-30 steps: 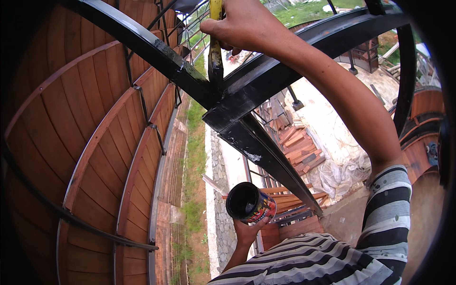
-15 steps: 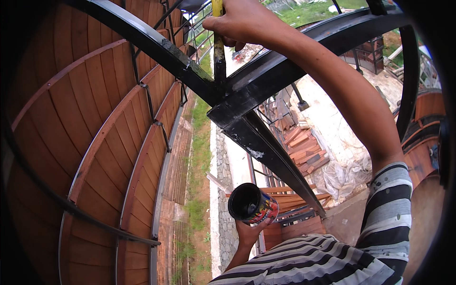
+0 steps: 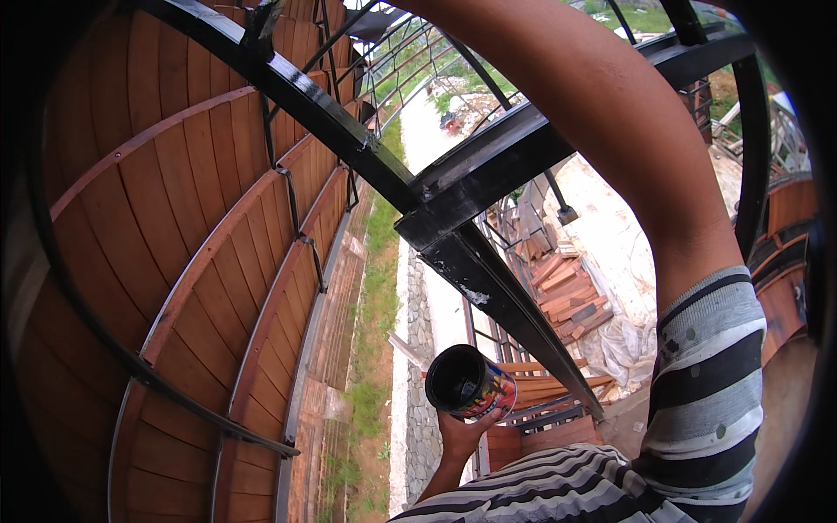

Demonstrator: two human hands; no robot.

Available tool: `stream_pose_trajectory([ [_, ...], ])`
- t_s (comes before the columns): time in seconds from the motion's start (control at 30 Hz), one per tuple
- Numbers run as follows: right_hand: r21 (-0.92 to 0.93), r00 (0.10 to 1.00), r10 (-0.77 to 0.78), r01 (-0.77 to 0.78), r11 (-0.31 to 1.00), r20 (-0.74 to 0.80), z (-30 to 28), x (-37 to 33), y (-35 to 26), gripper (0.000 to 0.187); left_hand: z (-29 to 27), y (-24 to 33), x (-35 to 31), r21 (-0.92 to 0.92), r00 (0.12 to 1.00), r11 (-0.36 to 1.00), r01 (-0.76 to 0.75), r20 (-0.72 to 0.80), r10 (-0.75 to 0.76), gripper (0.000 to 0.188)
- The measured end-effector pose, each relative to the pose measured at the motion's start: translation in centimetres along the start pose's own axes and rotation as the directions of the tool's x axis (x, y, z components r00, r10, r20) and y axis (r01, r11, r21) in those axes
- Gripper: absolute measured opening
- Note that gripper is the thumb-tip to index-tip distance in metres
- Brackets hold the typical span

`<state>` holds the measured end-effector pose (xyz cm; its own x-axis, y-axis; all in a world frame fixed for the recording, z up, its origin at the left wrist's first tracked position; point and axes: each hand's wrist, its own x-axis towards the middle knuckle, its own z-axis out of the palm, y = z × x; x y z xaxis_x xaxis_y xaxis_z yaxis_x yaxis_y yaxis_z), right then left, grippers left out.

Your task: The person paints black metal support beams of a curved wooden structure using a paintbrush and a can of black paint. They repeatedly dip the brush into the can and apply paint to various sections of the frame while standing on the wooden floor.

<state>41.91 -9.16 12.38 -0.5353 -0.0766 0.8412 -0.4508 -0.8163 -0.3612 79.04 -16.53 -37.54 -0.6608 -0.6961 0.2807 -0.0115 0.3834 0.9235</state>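
Observation:
My left hand (image 3: 462, 436) is closed around the lower part of a paint can (image 3: 493, 392) with a colourful label. The can is tilted, its mouth towards me, and black paint coats its inside. Above it, black steel beams (image 3: 488, 187) meet in a corner, with a wet-looking shine on the upper left beam (image 3: 296, 83). My right arm (image 3: 602, 96) reaches across the top, and its hand is beyond the upper edge. A dark, brush-like end (image 3: 259, 35) touches the upper left beam; what holds it is hidden.
A curved wall of brown wooden slats (image 3: 192, 174) rises at the left. One post (image 3: 514, 305) slants down towards my body. Far below lie a grass strip (image 3: 370, 383), a stone wall (image 3: 420, 331), stacked wood planks (image 3: 571, 296) and crumpled plastic sheeting (image 3: 619, 344).
My right hand has moved up and left out of view, taking the yellow-handled brush away from the beam corner. The left hand still holds the paint can, nearly in place.

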Motion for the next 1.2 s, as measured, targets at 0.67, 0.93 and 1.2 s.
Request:
stream_pose_trajectory([
  [0.67,0.215,0.998,0.062,-0.062,0.975,0.006,5.0,7.0,-0.1,0.029,-1.8,-0.5,-0.5,0.016,0.995,1.0,-0.026,-0.099,0.028,0.093],
  [0.93,0.367,0.96,0.232,-0.161,0.916,-0.157,4.4,5.0,5.8,0.033,-3.7,0.3,-1.4,0.106,0.991,0.994,0.041,-0.133,-0.027,0.089],
  [1.2,-0.206,0.967,0.222,-0.193,0.959,0.126,0.3,5.9,3.5,0.036,-3.1,0.1,0.1,0.021,0.985,0.996,0.084,-0.155,-0.08,0.088],
])
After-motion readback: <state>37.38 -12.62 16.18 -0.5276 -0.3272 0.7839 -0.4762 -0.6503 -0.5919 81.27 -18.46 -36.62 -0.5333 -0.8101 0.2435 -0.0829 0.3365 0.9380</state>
